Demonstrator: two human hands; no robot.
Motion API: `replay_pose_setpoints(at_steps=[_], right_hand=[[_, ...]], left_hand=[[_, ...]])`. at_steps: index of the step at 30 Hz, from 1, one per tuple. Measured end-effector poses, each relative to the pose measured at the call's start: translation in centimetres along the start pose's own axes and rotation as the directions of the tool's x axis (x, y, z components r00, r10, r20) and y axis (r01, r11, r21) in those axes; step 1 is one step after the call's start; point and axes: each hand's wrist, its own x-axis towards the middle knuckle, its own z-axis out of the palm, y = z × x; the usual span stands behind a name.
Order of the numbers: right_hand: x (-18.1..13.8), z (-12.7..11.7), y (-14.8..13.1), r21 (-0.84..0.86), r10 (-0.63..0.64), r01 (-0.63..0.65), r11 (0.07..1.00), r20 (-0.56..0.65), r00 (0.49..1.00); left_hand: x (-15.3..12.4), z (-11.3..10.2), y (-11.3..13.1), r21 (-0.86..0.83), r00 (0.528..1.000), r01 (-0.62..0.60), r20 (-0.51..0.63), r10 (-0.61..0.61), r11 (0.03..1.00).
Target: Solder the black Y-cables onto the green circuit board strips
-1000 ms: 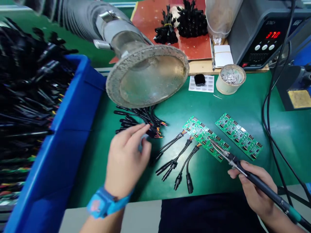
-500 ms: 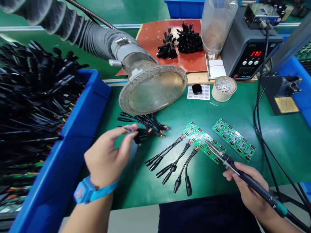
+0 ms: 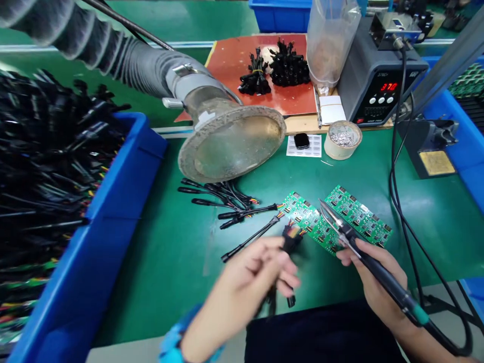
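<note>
My right hand [image 3: 378,282] grips a soldering iron [image 3: 381,272], a metal guide tube beside its tip. That tip hovers over or close to the near green circuit board [image 3: 302,214]; contact cannot be told. Blurred by motion, my left hand [image 3: 257,277] has its fingers around a black connector cable [image 3: 291,239] with coloured wire ends, just below the board. Black connectors hang beneath that hand. Another black cable [image 3: 249,239] joins the board's lower edge, and a further cable [image 3: 251,214] reaches its left corner. The far circuit board [image 3: 359,214] lies alongside.
A fume extractor hood [image 3: 232,143] overhangs a pile of loose cables [image 3: 217,194]. On the left stands a blue bin [image 3: 128,186] full of cables. Behind are a soldering station [image 3: 381,96], a round tub [image 3: 342,141] and an iron stand [image 3: 427,148]. Black cords run down at right.
My left hand has moved right and toward me, from beside the pile to below the near board. One cable now lies at that board's left corner. The iron stays over the boards.
</note>
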Motion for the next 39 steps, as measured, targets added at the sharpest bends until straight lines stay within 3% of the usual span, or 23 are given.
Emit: replay_pose_setpoints(at_steps=[2,4,8,13,18,23,29,34,39], right_hand=[[0.9,0.9,-0.5,-0.02,0.036,-0.037,0.999,-0.016,0.999],[1.6,1.6,-0.8,-0.032,0.078,-0.077,0.997,0.033,0.996],[1.7,2.2,-0.7,0.04,0.144,-0.149,0.988,0.109,0.984],[1.4,2.7,-0.5,0.19,0.224,-0.241,0.952,0.106,0.969],[1.7,2.8,-0.7,0.205,0.236,-0.258,0.944,0.125,0.964],[2.1,2.3,-0.8,0.262,0.175,-0.222,0.939,0.192,0.966],[1.8,2.0,-0.3,0.255,0.2,-0.245,0.935,0.189,0.961],[1.9,2.0,-0.4,0.224,0.206,-0.248,0.942,0.197,0.959],[1.5,2.7,-1.0,0.265,0.315,-0.335,0.904,0.115,0.942]], left_hand=[[-0.3,2.1,-0.9,-0.111,0.971,0.138,0.213,-0.112,0.984],[-0.3,3.4,-1.3,-0.154,0.957,0.175,0.259,-0.131,0.972],[0.1,3.8,-1.4,-0.16,0.962,0.147,0.253,-0.104,0.976],[0.0,3.9,-1.8,-0.084,0.967,0.084,0.249,-0.061,0.993],[0.1,4.2,-1.7,-0.003,0.978,-0.016,0.208,0.017,1.0],[0.7,4.0,-1.0,-0.129,0.95,0.112,0.306,-0.068,0.985],[1.0,4.2,-1.7,-0.205,0.983,0.104,0.168,-0.07,0.973],[1.1,4.4,-2.0,-0.169,0.987,0.083,0.148,-0.058,0.982],[1.0,4.6,-2.0,-0.113,0.993,0.055,0.11,-0.043,0.992]])
